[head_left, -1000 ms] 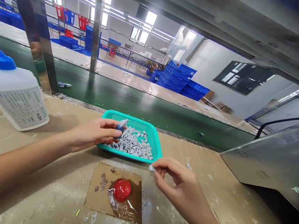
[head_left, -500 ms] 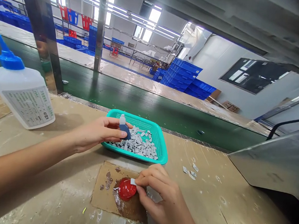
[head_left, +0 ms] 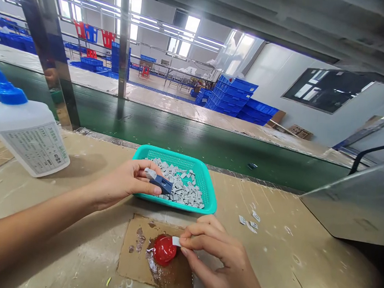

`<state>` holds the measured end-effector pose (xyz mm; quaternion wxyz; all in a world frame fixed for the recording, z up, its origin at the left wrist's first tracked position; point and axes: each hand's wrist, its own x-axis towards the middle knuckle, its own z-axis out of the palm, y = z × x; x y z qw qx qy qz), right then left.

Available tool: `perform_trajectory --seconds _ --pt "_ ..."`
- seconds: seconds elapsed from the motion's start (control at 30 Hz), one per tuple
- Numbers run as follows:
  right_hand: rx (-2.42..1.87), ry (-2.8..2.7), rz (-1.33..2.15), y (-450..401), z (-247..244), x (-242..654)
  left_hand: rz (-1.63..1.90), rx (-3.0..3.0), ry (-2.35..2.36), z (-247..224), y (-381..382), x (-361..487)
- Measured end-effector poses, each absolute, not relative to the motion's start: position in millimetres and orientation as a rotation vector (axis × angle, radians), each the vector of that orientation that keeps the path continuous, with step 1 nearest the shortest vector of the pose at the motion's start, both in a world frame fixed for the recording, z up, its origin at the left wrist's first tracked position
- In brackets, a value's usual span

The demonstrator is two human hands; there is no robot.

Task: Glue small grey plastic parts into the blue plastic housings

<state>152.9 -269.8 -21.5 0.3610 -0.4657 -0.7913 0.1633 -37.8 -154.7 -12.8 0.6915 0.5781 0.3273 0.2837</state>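
Note:
My left hand (head_left: 135,181) is closed on a dark blue plastic part (head_left: 162,184) with a light grey tip, held over the near left side of a green basket (head_left: 212,199). Many small grey plastic pieces (head_left: 187,193) fill the basket. My right hand (head_left: 218,254) pinches a small light grey piece (head_left: 176,241) between thumb and fingers. That piece is at the right edge of a glossy red mound (head_left: 163,250), whose material I cannot tell. The mound sits on a wet, stained cardboard square (head_left: 137,264).
A white bottle (head_left: 34,139) with a blue nozzle cap stands at left. Several loose grey pieces (head_left: 249,221) lie right of the basket. A green conveyor belt (head_left: 166,135) runs behind the table, a metal post (head_left: 52,55) beside it. A metal box (head_left: 358,203) stands at right.
The blue part in my left hand has tilted from upright to lying flatter, its grey tip now toward the left. My right hand still holds its piece at the red mound. The view has shifted slightly.

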Motion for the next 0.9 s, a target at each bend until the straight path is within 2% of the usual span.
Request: perform_trajectory --seconds 0.27,0.43,0.67,0.9 --pt "-1.229 -1.985 0.174 -277.0 -7.6 160.4 0.634 1.346 0.763 -5.9 -161.1 -34.3" --pt "-1.222 -1.914 0.371 -266.2 2.6 157.5 0.642 1.388 0.728 0.0 -164.0 -33.3" --pt "-1.246 -1.637 0.471 -236.9 13.7 140.6 0.615 1.421 0.718 3.4 -168.9 -29.9" --pt "-1.219 -1.732 0.414 -225.6 6.3 130.7 0.643 1.406 0.687 -4.0 -167.2 -31.2"
